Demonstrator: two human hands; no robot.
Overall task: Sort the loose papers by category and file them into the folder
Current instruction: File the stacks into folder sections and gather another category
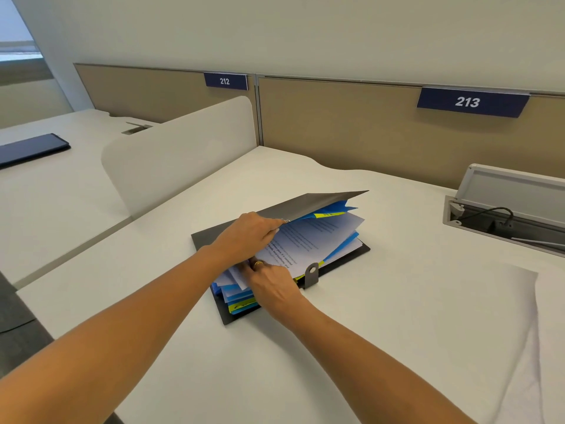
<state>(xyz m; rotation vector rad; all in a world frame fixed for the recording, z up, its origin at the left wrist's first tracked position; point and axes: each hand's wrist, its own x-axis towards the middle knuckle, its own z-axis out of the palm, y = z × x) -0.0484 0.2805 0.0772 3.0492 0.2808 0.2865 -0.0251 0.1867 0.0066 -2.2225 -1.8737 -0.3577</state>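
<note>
A dark grey expanding folder (308,203) lies in the middle of the white desk, its cover flap lifted. Inside are blue dividers (339,208) with yellow tabs and several white printed papers (312,240). My left hand (247,237) grips the edge of the raised flap and the top sheets, holding the folder apart. Lower down, my right hand (272,283), a ring on one finger, has its fingers tucked into the sheets at the folder's near corner. A grey clasp tab (311,275) sticks up at the front edge.
An open cable tray (501,221) with a raised lid and wires sits at the right. A white sheet (501,316) lies on the desk at the right front. A white divider screen (177,154) separates the neighbouring desk, which holds a dark tablet (30,148).
</note>
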